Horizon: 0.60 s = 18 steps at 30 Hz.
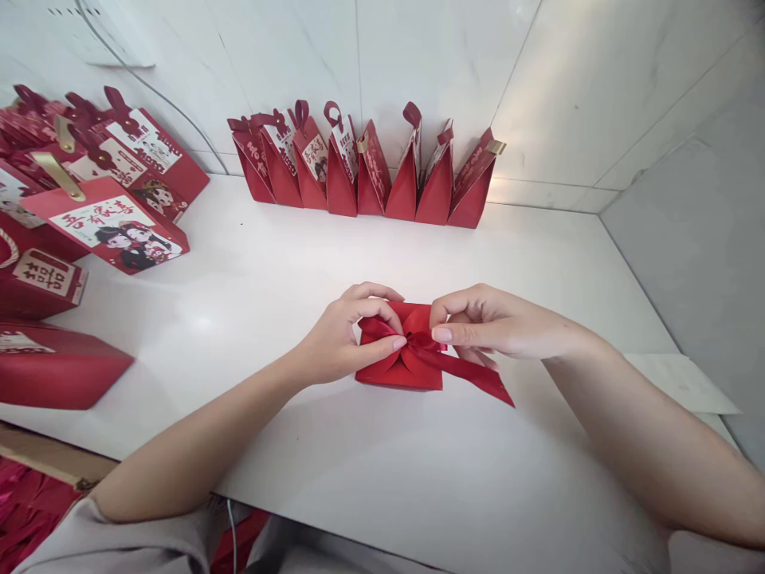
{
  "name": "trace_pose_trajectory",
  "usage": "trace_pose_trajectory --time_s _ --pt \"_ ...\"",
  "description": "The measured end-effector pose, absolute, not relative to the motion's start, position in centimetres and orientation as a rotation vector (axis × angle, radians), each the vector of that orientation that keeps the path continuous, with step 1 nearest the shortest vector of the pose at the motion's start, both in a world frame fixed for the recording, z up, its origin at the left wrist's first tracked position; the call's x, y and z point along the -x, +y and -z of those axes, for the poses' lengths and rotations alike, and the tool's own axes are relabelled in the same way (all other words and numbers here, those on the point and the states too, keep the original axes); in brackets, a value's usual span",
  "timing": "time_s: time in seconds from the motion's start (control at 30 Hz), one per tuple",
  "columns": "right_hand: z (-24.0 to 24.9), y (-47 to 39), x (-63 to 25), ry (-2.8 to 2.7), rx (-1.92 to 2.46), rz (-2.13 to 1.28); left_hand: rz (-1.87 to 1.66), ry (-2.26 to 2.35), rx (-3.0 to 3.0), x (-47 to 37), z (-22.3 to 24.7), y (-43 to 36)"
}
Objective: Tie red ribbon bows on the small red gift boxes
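Note:
A small red box (391, 376) lies on the white table, with a dark red ribbon (472, 375) looped over its top centre. My left hand (358, 331) pinches the ribbon near the middle with thumb and index finger, its other fingers over the box's far left edge. On the right side of the box, my right hand (484, 323) grips a loop of the ribbon between thumb and index finger. One ribbon tail runs out below my right hand, past the box's right edge, onto the table.
A row of several red gift boxes (402, 195) stands along the tiled wall. More printed red boxes (128, 231) crowd the left side of the white table (268, 263). Red material lies below the table at the lower left. A pale sheet (678, 383) is at the right edge.

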State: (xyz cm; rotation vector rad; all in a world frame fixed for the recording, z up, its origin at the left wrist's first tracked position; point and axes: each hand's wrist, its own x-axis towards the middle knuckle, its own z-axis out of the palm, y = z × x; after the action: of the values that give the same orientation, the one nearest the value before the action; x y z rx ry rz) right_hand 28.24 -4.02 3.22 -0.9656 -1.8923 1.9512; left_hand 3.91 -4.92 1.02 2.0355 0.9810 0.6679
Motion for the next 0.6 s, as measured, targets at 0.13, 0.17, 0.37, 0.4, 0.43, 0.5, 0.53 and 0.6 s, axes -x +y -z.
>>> trace_pose_trajectory --time_s 0.13,0.17,0.37,0.4,0.43,0.5,0.53,0.6 --pt "-2.6 -4.2 -27.6 -1.947 0.964 -1.791 -0.667 0.977 -2.058 -4.1 -1.0 -5.1" --pt "-2.4 -4.2 -27.5 -1.963 0.964 -1.732 -0.664 0.97 -2.058 -4.1 -1.0 -5.1" --pt "-1.3 -3.9 -27.1 -2.095 1.008 -1.406 -0.628 0.951 -2.052 -4.4 -0.8 -5.0" --pt "-1.3 -3.8 -27.1 -2.121 1.02 -1.348 -0.624 0.948 -2.054 -4.4 -0.8 -5.0" --pt "-1.3 -3.8 -27.1 -2.148 1.026 -1.3 -0.623 0.942 -2.057 -4.3 -0.8 -5.0" --pt "-1.6 -3.9 -27.2 -2.179 1.034 -1.212 -0.652 0.921 -2.074 -4.0 -0.7 -4.9" --pt "-1.9 -4.1 -27.3 -2.165 1.042 -1.136 -0.675 0.891 -2.086 -3.8 -0.6 -4.8" --pt "-2.6 -4.7 -27.7 -2.035 1.075 -0.872 -0.716 0.759 -2.135 -3.2 -0.3 -4.4"
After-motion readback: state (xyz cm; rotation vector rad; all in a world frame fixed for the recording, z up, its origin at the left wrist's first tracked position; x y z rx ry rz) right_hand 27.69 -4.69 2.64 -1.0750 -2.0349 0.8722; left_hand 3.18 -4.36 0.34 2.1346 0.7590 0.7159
